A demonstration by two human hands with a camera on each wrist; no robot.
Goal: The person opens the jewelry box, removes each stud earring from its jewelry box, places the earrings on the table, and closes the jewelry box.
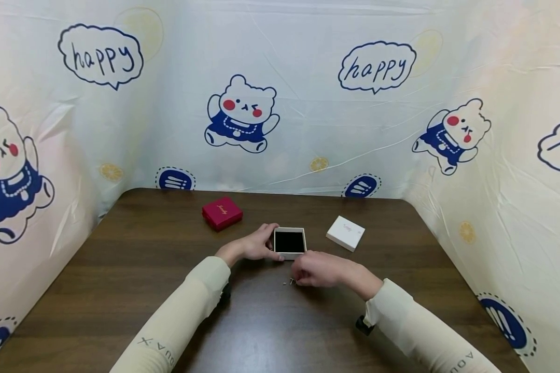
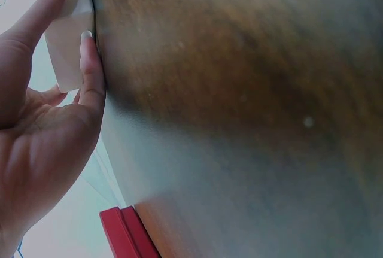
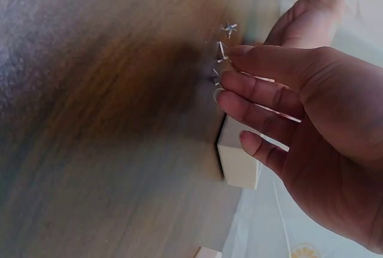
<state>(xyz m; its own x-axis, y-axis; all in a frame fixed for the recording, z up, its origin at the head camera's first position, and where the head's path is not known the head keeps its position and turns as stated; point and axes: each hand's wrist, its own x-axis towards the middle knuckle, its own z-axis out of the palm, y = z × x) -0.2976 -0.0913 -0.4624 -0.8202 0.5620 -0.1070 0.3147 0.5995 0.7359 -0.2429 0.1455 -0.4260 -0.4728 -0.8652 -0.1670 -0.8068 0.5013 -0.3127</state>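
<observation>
In the head view, an open white box (image 1: 291,256) with a black insert (image 1: 289,241) lies on the table. My left hand (image 1: 260,242) holds its left side, the thumb at the front corner; the left wrist view shows the fingers along the box (image 2: 64,60). Just in front of the box, my right hand (image 1: 324,269) has its thumb and fingertips at a small silver earring (image 3: 221,51) and seems to pinch it; the exact contact is hard to see. Beside it on the table lies a star-shaped silver piece (image 3: 230,29). Another tiny silver bit (image 3: 215,77) shows by the fingertips.
A red box (image 1: 222,213) with gold lettering stands at the back left of the brown table (image 1: 121,290). A white lid-like box (image 1: 346,233) lies to the right of the open box. Printed cloth (image 1: 308,129) hangs behind and along both sides.
</observation>
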